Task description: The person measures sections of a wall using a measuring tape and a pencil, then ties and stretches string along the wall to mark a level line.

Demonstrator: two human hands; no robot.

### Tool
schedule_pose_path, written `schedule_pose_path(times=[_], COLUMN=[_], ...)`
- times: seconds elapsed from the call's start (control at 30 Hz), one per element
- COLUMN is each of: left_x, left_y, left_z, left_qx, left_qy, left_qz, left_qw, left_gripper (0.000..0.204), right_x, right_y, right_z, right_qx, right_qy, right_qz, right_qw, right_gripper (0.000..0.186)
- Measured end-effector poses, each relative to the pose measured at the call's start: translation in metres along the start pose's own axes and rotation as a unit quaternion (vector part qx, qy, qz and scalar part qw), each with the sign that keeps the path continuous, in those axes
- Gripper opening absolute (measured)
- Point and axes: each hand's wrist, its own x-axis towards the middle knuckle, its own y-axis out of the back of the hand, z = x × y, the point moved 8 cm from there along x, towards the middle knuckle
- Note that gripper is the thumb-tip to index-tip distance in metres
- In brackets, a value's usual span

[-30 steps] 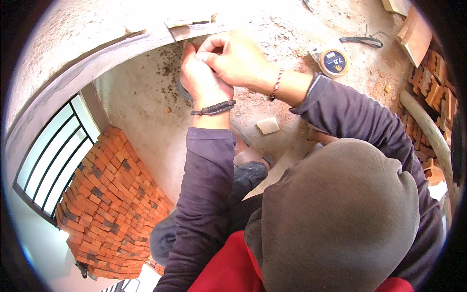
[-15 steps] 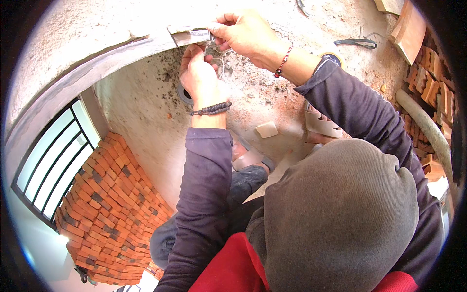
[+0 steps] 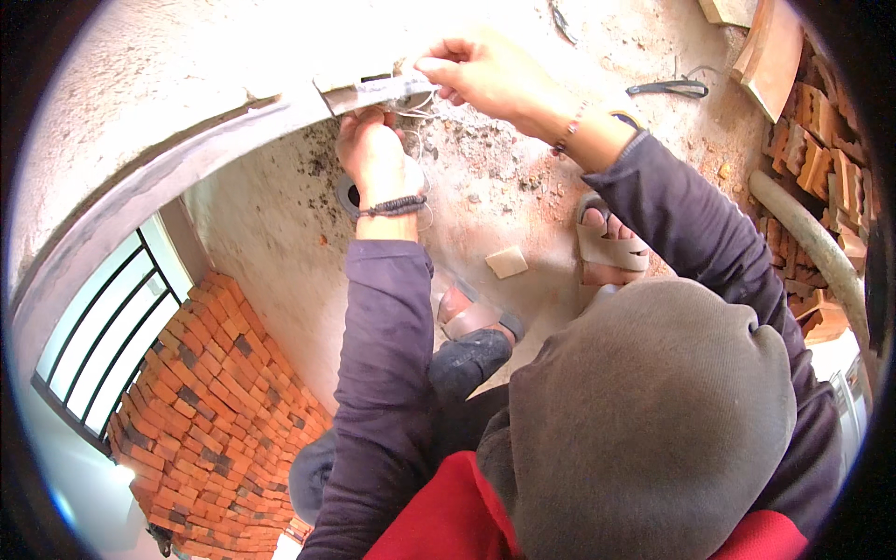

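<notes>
My left hand (image 3: 375,159) is closed, its fingertips raised to a notch (image 3: 343,99) in the edge of the pale wall (image 3: 224,117). What it grips is hidden behind the fingers. Thin whitish wires (image 3: 417,110) loop out beside those fingertips. My right hand (image 3: 485,79) is just to the right, near the wall edge, with its thumb and fingers curled in. Anything between them is too small to make out. Below the notch, partly behind my left wrist, a dark grey ring-shaped roll (image 3: 349,194) rests on the floor.
Orange bricks (image 3: 219,411) are stacked at the left below a barred window (image 3: 112,327). Clay tiles (image 3: 821,131) and a pale pipe (image 3: 812,224) are on the right. A black strap (image 3: 667,89), a flat beige piece (image 3: 507,262) and crumbled debris (image 3: 485,159) lie on the floor.
My right hand has drawn slightly right, away from the notch and my left hand. My left hand has dropped a little. More of the whitish wires shows between them.
</notes>
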Motion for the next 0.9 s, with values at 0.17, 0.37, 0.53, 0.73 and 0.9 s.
schedule_pose_path(times=[0.17,0.37,0.53,0.73,0.9], left_x=[-0.005,-0.052,-0.110,-0.137,-0.137], left_y=[0.007,0.010,-0.049,-0.120,-0.119], left_z=[0.006,0.013,-0.015,0.010,0.030], left_qx=[0.015,0.088,0.179,0.281,0.354], left_qy=[-0.047,-0.236,-0.309,-0.326,-0.337], left_qz=[-0.001,0.145,-0.052,-0.383,-0.446], left_qw=[0.999,0.957,0.933,0.817,0.750], left_gripper=[0.008,0.029,0.020,0.025,0.031], right_x=[-0.041,-0.108,-0.110,-0.121,-0.125], right_y=[0.051,0.090,0.097,0.092,0.092], right_z=[-0.016,0.003,0.016,-0.024,-0.036], right_qx=[-0.344,-0.583,-0.530,-0.327,-0.188], right_qy=[0.148,0.106,0.084,0.096,0.019], right_qz=[-0.035,-0.053,-0.027,-0.044,-0.155], right_qw=[0.927,0.803,0.844,0.939,0.970], right_gripper=[0.026,0.040,0.041,0.066,0.066])
